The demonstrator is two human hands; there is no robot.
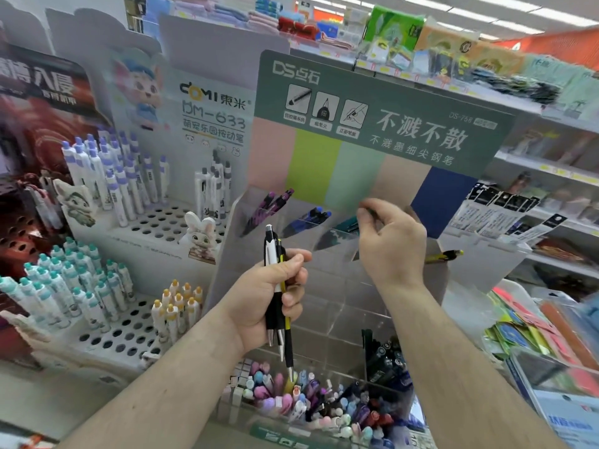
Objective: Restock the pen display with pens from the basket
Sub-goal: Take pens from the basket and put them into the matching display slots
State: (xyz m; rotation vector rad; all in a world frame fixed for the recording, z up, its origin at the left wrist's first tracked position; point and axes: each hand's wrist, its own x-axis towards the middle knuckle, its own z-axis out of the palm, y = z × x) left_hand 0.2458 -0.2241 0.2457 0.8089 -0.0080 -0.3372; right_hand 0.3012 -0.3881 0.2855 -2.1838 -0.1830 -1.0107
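My left hand [275, 296] grips a bundle of pens [276, 283], black, white and yellow, held upright with tips pointing down in front of the display. The pen display [382, 131] has a green header, coloured panels and clear slanted pockets [337, 241]. Purple pens [272, 202], blue pens [311, 218] and a teal pen [346, 224] lie in the upper pockets. My right hand [389, 234] is at the upper pockets and pinches the end of a dark pen [369, 211] between thumb and fingers. No basket is in view.
A yellow-and-black pen [445, 255] lies in a pocket at the right. A clear bin of mixed pastel pens [311, 400] sits below the display, and a white perforated rack of pens [136, 222] stands left. Shelves with packaged goods [534, 322] fill the right.
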